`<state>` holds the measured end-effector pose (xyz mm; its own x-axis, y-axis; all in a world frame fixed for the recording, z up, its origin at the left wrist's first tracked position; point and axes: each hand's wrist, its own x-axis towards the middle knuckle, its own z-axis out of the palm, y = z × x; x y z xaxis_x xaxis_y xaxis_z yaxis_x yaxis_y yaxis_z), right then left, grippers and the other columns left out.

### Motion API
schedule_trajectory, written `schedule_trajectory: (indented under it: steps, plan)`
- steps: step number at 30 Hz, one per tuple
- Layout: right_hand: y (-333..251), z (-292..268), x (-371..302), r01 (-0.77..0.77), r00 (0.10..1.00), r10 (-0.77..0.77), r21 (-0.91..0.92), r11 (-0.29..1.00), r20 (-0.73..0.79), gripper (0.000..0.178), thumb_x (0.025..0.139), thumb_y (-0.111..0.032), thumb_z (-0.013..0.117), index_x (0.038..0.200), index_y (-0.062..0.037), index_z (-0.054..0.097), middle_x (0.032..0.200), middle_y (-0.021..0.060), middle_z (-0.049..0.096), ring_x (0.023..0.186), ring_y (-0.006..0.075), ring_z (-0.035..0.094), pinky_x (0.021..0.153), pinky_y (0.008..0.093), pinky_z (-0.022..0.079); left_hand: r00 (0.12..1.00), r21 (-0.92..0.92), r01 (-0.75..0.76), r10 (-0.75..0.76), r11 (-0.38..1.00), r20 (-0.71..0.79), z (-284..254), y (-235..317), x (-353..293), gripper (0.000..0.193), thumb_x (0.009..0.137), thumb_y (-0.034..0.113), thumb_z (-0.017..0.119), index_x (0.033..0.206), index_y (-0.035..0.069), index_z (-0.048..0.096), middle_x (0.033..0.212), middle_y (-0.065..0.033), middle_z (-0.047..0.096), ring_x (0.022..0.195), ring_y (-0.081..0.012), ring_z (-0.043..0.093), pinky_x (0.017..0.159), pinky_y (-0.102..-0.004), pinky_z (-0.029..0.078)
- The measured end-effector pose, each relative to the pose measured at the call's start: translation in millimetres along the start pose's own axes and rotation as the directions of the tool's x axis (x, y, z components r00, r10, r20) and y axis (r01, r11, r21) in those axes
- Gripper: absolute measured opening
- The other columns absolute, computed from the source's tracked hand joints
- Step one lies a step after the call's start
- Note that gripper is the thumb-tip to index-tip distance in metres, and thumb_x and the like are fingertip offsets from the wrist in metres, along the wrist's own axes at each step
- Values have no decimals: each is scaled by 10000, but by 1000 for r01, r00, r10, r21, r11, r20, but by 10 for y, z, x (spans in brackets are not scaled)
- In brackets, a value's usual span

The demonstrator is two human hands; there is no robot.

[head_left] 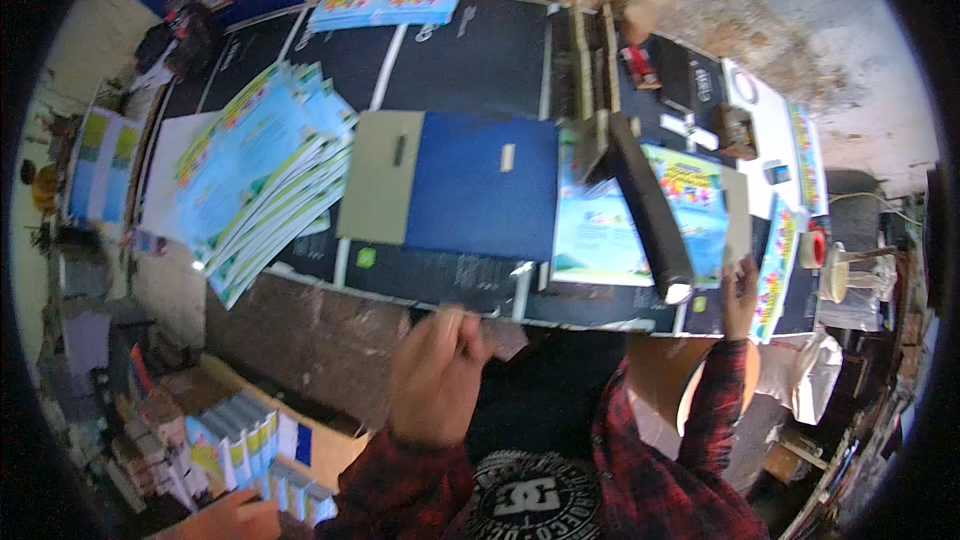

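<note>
My left hand [437, 372] is raised just off the table's front edge, its fingers curled in a pinch. Anything between them is too small or blurred to make out. At the right, my right hand [741, 292] grips the near end of a narrow grey strip [735, 210]. That strip lies along the right side of a bright blue printed sheet [600, 240]. Over the sheet slants a long dark lever [648, 205], fixed to a metal-railed tool [592, 70]. Left of it lies a blue board [482, 185] with a grey board [380, 178] alongside.
Fanned printed sheets [265, 175] cover the table's left end. Another stack [385, 6] lies at the back edge. A tape roll [812, 249] is by the right end. Bundled booklets [235, 440] stand low at left; another person's hand [225, 518] is near them.
</note>
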<state>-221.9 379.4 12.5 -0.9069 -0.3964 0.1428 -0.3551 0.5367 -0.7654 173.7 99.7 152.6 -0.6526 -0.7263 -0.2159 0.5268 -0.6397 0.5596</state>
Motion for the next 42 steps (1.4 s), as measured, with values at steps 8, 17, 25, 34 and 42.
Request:
schedule_trajectory:
  steps: [8, 17, 25, 34, 42]
  plan:
    - [-81, 158, 305, -101, 995, 101, 12, 995, 16, 721, 892, -304, 733, 1434, 27, 391, 1372, 219, 512, 1208, 278, 533, 981, 371, 463, 950, 6, 93, -87, 996, -299, -88, -143, 207, 154, 999, 217, 581, 1049, 103, 672, 958, -7, 657, 838, -107, 559, 724, -307, 427]
    - [-549, 565, 464, -64, 986, 24, -251, 966, -162, 909, 765, -442, 819, 1386, 78, 408, 1149, 270, 626, 1066, 346, 632, 896, 420, 508, 911, 927, -372, 175, -42, 373, -248, -466, 756, 320, 920, 227, 656, 1165, 23, 631, 1249, -134, 605, 1158, -308, 532, 968, -453, 406]
    - [-716, 641, 468, -7, 993, -28, -282, 960, -118, 860, 731, -357, 844, 1384, 26, 437, 1114, 255, 643, 1008, 348, 645, 876, 422, 504, 827, 666, -531, -147, -525, 543, -268, -1327, 1333, 669, 969, 424, 485, 1481, 17, 346, 1582, -134, 275, 1464, -357, 224, 1147, -594, 192]
    - [-798, 722, 431, 2, 996, -34, -355, 935, -85, 833, 719, -341, 846, 1361, 29, 465, 1085, 229, 628, 996, 342, 622, 879, 432, 485, 831, 677, -515, -111, -526, 545, -365, -1332, 1404, 651, 950, 441, 499, 1452, 39, 393, 1527, -138, 342, 1376, -392, 338, 1095, -671, 211]
    - [-876, 874, 399, 54, 996, -76, -355, 933, -51, 817, 724, -366, 836, 1353, 15, 479, 1094, 215, 621, 1005, 330, 609, 899, 439, 469, 835, 679, -471, -36, -563, 549, -417, -1216, 1480, 665, 920, 452, 545, 1423, 35, 426, 1409, -141, 430, 1301, -392, 382, 1061, -673, 246]
